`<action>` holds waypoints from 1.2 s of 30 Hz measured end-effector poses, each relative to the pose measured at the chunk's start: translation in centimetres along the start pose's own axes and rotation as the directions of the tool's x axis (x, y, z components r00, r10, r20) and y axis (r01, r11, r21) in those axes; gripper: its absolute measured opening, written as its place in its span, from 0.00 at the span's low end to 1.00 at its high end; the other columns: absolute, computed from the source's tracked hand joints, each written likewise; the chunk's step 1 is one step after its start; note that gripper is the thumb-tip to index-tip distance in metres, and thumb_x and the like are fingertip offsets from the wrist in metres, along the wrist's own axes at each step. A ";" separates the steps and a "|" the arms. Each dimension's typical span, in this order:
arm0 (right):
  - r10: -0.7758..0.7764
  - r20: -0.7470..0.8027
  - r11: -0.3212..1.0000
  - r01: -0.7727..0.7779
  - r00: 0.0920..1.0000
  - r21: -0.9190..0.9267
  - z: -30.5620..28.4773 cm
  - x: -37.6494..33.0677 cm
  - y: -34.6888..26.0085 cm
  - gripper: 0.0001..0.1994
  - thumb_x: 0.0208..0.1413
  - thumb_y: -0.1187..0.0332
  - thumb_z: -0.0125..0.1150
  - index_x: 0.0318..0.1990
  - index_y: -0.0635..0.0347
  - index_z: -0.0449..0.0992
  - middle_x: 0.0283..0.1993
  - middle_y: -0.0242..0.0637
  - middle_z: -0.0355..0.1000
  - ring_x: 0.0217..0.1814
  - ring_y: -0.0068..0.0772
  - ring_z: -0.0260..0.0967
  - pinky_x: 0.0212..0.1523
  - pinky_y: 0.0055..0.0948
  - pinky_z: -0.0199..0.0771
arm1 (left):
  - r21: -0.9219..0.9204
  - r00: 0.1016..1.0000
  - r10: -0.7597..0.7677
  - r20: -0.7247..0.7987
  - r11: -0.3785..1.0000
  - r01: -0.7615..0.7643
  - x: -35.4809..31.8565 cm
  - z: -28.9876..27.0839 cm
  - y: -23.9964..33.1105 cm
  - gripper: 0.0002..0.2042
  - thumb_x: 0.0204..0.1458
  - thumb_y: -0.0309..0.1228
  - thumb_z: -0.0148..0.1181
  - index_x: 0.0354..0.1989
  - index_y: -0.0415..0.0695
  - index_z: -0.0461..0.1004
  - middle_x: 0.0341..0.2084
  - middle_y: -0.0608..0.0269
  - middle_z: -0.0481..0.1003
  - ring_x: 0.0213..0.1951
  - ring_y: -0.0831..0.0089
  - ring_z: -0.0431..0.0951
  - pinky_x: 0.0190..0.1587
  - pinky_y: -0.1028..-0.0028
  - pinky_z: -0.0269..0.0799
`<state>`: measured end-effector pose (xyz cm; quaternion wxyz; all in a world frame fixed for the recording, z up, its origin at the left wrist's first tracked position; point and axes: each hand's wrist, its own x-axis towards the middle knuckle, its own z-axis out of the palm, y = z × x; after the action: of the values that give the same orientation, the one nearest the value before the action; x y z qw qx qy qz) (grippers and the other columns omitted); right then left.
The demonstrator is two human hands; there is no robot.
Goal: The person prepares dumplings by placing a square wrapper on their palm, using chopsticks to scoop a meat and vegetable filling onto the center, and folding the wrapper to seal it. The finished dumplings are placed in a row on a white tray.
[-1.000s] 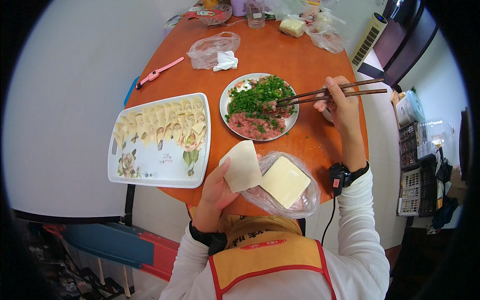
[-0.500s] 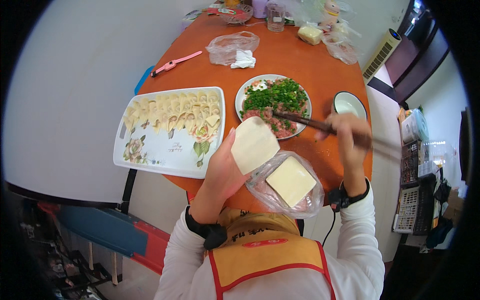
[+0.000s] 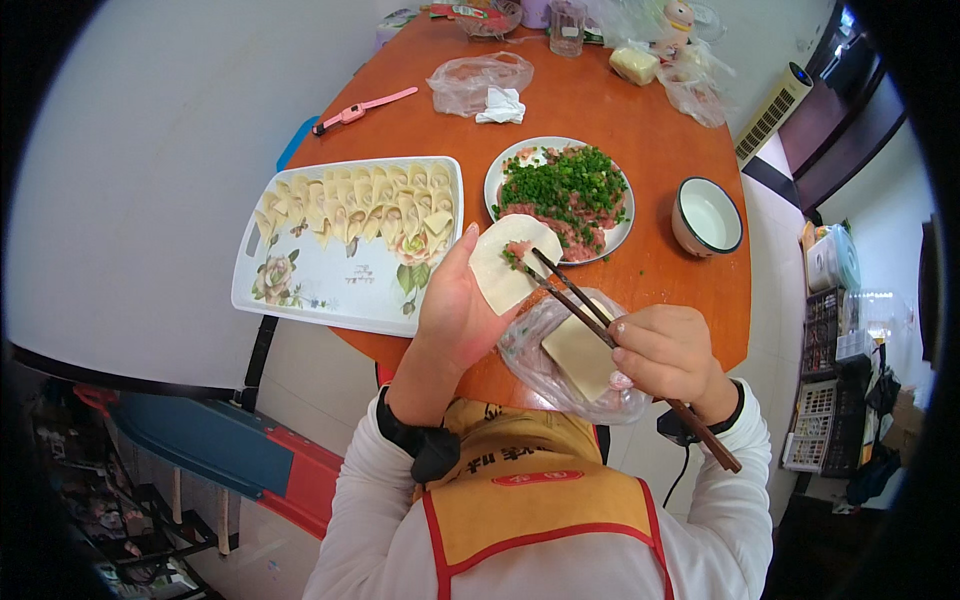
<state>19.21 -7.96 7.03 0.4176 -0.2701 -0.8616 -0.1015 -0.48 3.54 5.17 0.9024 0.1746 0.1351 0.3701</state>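
My left hand [image 3: 455,310] holds a pale round dumpling wrapper [image 3: 497,270] flat on its palm. My right hand [image 3: 668,355] grips dark chopsticks [image 3: 585,305] whose tips press a small lump of minced meat with green herbs onto the wrapper. Just beyond stands a white plate [image 3: 498,175] of pink mince topped with chopped green herbs. Under my right hand lies a clear plastic bag with a stack of wrappers [image 3: 575,352]. To the left, a white floral tray [image 3: 330,290] carries rows of folded dumplings [image 3: 355,205].
A white enamel bowl [image 3: 707,216] stands right of the plate on the round orange table [image 3: 640,130]. Farther back lie a crumpled plastic bag [image 3: 478,80], a pink tool [image 3: 362,108], a glass [image 3: 566,25] and more bags. A blue and red bench [image 3: 230,450] is below left.
My right hand brought the chopsticks from the mince plate back to the wrapper, carrying filling. My left hand lifted the wrapper up toward the plate.
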 end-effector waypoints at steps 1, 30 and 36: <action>0.007 -0.006 1.000 -0.007 1.000 0.011 -0.1 0.0 -0.1 0.12 0.41 0.74 0.63 0.35 0.62 0.70 0.35 0.41 0.72 0.31 0.38 0.73 0.23 0.28 0.73 | 0.003 1.000 0.004 -0.007 1.000 -0.004 -0.1 0.0 0.0 0.25 0.64 0.40 0.26 0.58 0.28 0.55 0.55 0.45 0.64 0.58 0.57 0.64 0.63 0.58 0.55; 0.180 0.285 0.923 -0.061 0.941 -0.379 -3.9 4.0 0.7 0.12 0.45 0.67 0.57 0.39 0.57 0.71 0.33 0.35 0.68 0.35 0.36 0.67 0.42 0.38 0.67 | 0.052 0.959 -0.186 0.215 0.983 0.178 -0.4 -0.2 0.4 0.26 0.59 0.35 0.38 0.63 0.33 0.50 0.59 0.44 0.59 0.59 0.52 0.63 0.60 0.54 0.59; 0.247 0.411 0.961 -0.165 0.878 -0.224 -2.0 3.2 0.8 0.13 0.45 0.73 0.58 0.41 0.51 0.73 0.23 0.28 0.64 0.21 0.27 0.65 0.20 0.29 0.63 | 0.074 0.890 -0.298 0.344 0.954 0.291 -0.7 -0.3 -1.0 0.26 0.52 0.25 0.43 0.62 0.33 0.52 0.57 0.47 0.63 0.58 0.58 0.64 0.62 0.61 0.59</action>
<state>19.41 -6.85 10.74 0.1967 -0.4133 -0.8862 -0.0717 -0.39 2.44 4.55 0.9556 0.2246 0.0002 0.1905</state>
